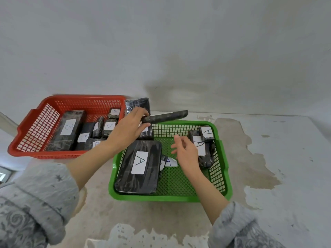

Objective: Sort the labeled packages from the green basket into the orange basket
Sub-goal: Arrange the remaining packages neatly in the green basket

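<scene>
The green basket (pixel 222 176) sits on the right and holds black-wrapped packages with white "A" labels: a large flat one (pixel 139 167) at its left and two small ones (pixel 202 145) at its far right. The orange basket (pixel 30 129) on the left holds several black packages labelled "B" (pixel 69 129). My left hand (pixel 129 127) grips a long thin black package (pixel 166 116) above the gap between the baskets. An upright black package (pixel 138 106) stands just behind that hand. My right hand (pixel 186 151) hovers over the green basket, fingers spread, holding nothing.
Both baskets rest on a stained, patchy white surface (pixel 268 158) against a white wall (pixel 161 42). A loose "A" label (pixel 170 161) lies in the green basket beside the large package. Grey patterned sleeves cover both forearms.
</scene>
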